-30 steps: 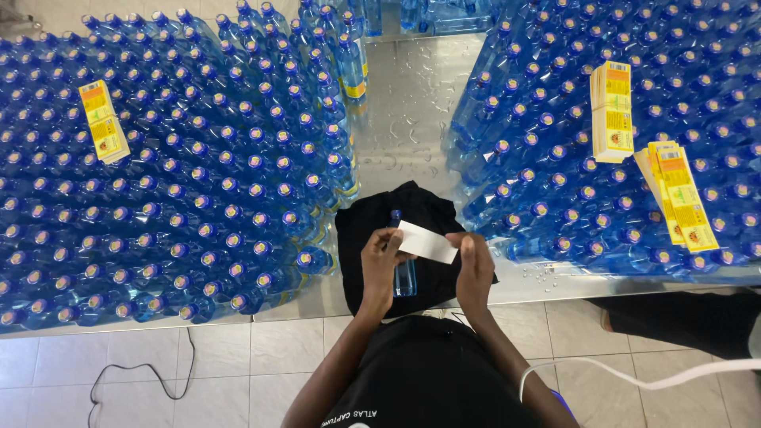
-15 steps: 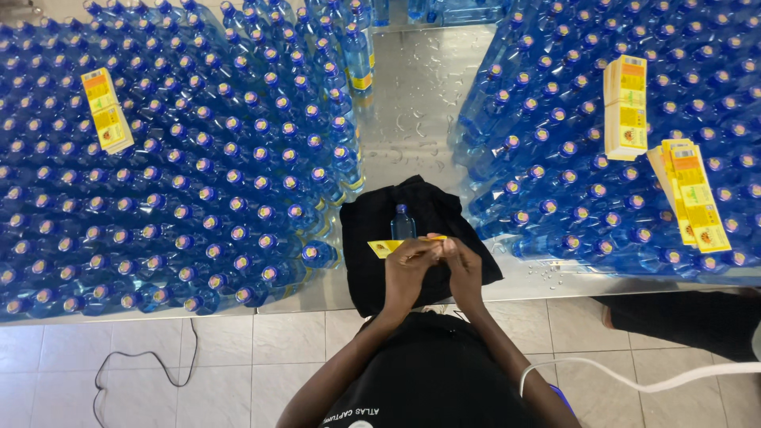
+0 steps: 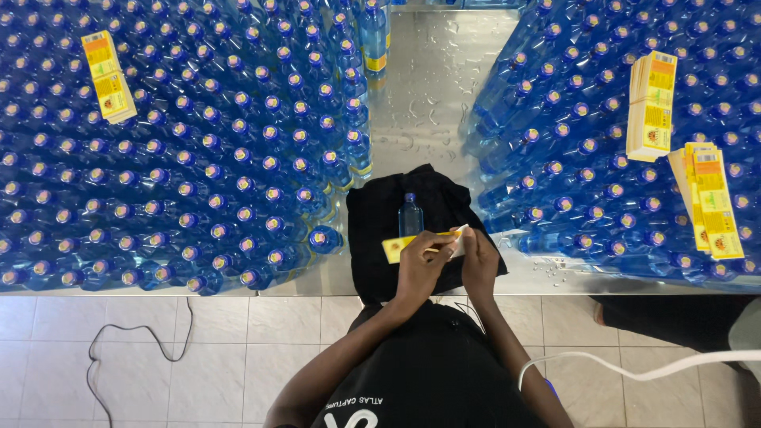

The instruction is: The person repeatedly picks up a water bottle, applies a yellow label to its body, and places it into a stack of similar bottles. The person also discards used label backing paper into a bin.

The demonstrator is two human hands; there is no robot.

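Observation:
Both of my hands hold a yellow label strip (image 3: 396, 246) over a black cloth (image 3: 380, 230) spread on the metal table. My left hand (image 3: 418, 265) pinches the strip near its middle. My right hand (image 3: 479, 257) grips its right end, where white backing shows. A single small blue bottle (image 3: 410, 214) stands upright on the cloth just beyond the label, touched by neither hand.
Dense blocks of blue bottles (image 3: 198, 158) fill the steel table (image 3: 428, 87) left and right of a wet bare strip. Stacks of yellow labels (image 3: 109, 75) lie on the bottle tops, others (image 3: 652, 103) on the right. A black cable (image 3: 135, 333) lies on the tiled floor.
The label was held up showing its white back; it has been turned yellow side up and lowered close to the bottle. My hands have come together over the cloth.

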